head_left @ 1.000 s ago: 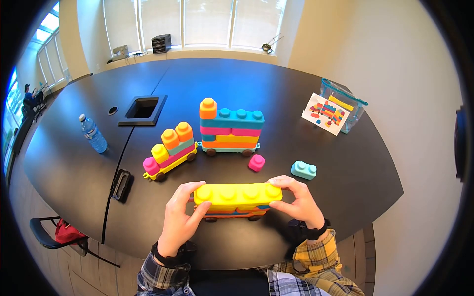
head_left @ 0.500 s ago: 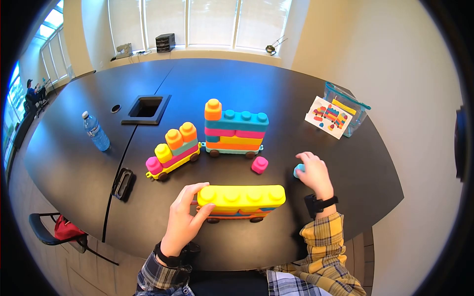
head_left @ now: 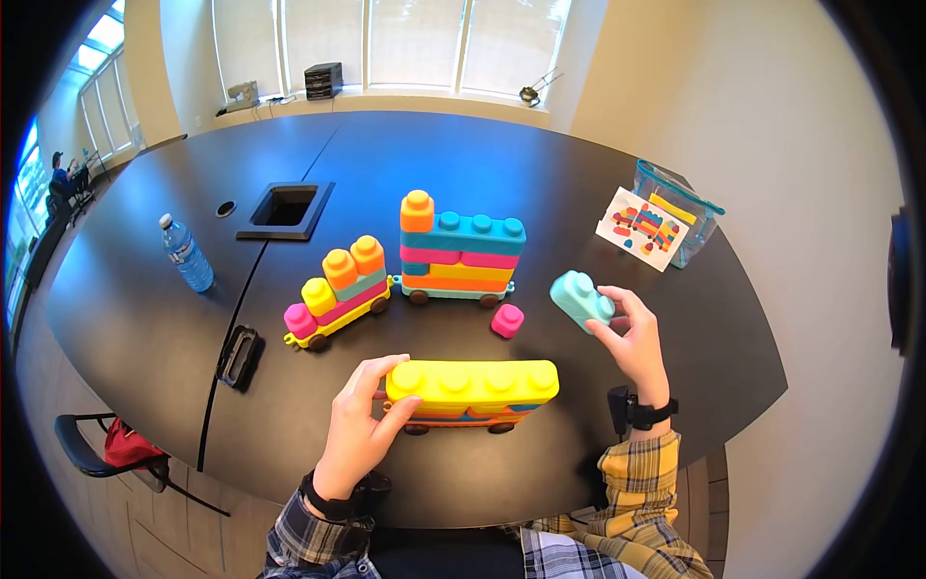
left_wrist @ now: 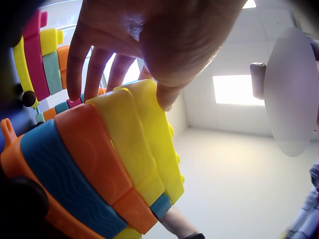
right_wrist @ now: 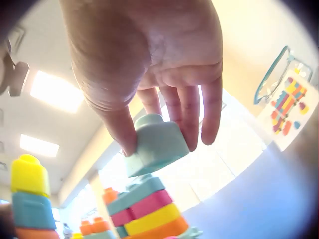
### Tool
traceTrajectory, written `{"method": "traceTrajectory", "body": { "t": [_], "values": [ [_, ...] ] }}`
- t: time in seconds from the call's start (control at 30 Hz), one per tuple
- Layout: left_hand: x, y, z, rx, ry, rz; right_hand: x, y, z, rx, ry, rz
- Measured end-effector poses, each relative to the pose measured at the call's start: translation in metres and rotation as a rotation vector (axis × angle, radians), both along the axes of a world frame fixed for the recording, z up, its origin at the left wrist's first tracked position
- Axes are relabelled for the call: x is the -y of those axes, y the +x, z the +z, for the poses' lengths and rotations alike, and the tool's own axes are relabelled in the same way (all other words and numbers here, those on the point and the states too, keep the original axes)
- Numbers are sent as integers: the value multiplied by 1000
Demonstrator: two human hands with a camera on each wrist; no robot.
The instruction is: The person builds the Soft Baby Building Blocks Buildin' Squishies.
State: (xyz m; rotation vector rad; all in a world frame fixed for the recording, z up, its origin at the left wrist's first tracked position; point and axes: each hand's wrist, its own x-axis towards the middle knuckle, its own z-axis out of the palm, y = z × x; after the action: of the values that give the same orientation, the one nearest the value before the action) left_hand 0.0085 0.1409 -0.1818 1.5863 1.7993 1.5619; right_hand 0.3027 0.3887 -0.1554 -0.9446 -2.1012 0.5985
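My left hand [head_left: 355, 425] grips the left end of a toy train car [head_left: 473, 382], thumb on the near side and fingers behind. The left wrist view shows its stacked layers: an orange wheeled base, blue and orange blocks [left_wrist: 92, 152], then yellow ones on top. Off to the right, my right hand [head_left: 639, 347] pinches a light teal building block [head_left: 582, 297] between thumb and fingers, raised over the table with its studs showing. A small pink block [head_left: 507, 321] lies between that block and the train car.
Behind stand two more block cars, a tall one [head_left: 461, 261] and a stepped one [head_left: 338, 301]. A picture card [head_left: 640, 230] leans on a clear bag [head_left: 699, 236] at right. Leftward are a water bottle [head_left: 186, 253], a black case [head_left: 240, 357] and a table opening [head_left: 286, 212].
My right hand left the train car, reached right to the light teal block and picked it up off the table. My left hand keeps its hold on the car's left end.
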Motion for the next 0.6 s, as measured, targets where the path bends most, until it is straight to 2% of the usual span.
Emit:
{"method": "traceTrajectory", "body": {
  "t": [0.03,0.1,0.23,0.6],
  "values": [
    [0,0,0,-1,-2,1,10,-9,8,-141,11,75],
    [0,0,1,-8,0,1,29,-22,23,-180,30,239],
    [0,-1,1,-10,-19,3,65,-51,50,-72,266,527],
    [-2,-2,-1,12,5,-4,84,-72,43,55,264,596]
  ]
}}
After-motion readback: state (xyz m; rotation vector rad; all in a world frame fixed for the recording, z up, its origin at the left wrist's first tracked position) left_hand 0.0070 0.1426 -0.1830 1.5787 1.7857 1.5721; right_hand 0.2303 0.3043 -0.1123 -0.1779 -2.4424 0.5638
